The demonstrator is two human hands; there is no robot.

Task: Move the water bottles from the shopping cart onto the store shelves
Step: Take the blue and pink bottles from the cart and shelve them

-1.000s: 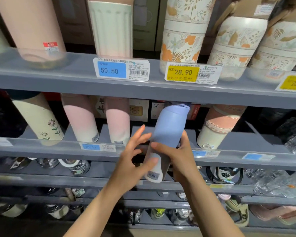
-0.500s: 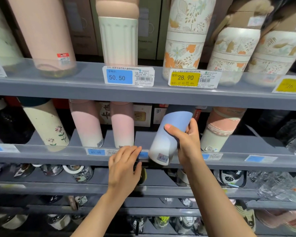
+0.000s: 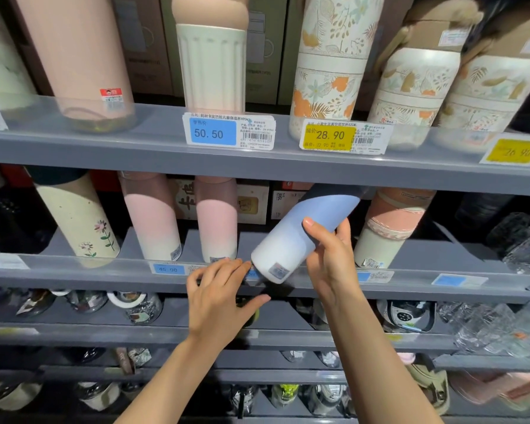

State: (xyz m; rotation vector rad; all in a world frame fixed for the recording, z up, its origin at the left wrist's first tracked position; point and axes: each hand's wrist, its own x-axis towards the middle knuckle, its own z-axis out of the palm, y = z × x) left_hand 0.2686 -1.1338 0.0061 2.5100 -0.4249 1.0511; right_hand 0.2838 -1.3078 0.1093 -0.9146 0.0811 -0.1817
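Observation:
A blue-to-white gradient water bottle (image 3: 300, 232) hangs tilted in the middle shelf's gap, its cap end leaning up right under the shelf above, its white base over the front rail (image 3: 104, 275). My right hand (image 3: 329, 255) grips its right side, fingers wrapped around the body. My left hand (image 3: 221, 296) rests on the rail just left of the bottle's base, fingers straight and fingertips close to the base. The shopping cart is out of view.
Two pink gradient bottles (image 3: 153, 218) stand left of the gap, a cream floral bottle (image 3: 77, 221) farther left, a pink-and-cream jar (image 3: 389, 228) on the right. Larger flasks fill the upper shelf (image 3: 135, 151). Glassware sits on the lower shelves and at far right.
The bottle rose from below the rail into the middle shelf gap and now tilts more to the right. My left hand let go of it and dropped onto the rail.

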